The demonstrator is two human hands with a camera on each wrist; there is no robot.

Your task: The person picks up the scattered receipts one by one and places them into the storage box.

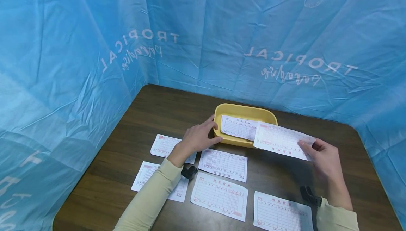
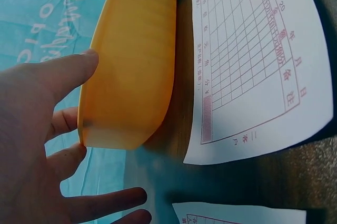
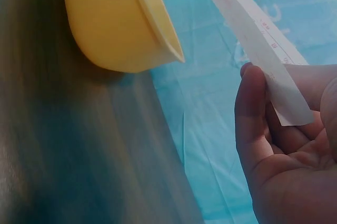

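My left hand [image 1: 197,135] grips the left end of a yellow plastic basket [image 1: 244,108], thumb and fingers at its rim. In the left wrist view the thumb lies on the basket wall [image 2: 131,66], while two fingertips reach the rim's edge. My right hand [image 1: 326,157] pinches a printed receipt slip [image 1: 282,141] by its right end, the thumb on top. The far end of this slip hangs over the basket's right front rim. Inside the basket lies another receipt slip [image 1: 238,127], partly covered by the held one. The right wrist view shows the held slip [image 3: 263,61] edge-on.
Several receipt slips lie on the dark wooden table [image 1: 104,174], among them one nearest the basket [image 1: 223,166], one in front [image 1: 219,195] and one at right [image 1: 282,213]. Two more slips are partly under the left forearm. A blue printed curtain [image 1: 203,41] surrounds the table.
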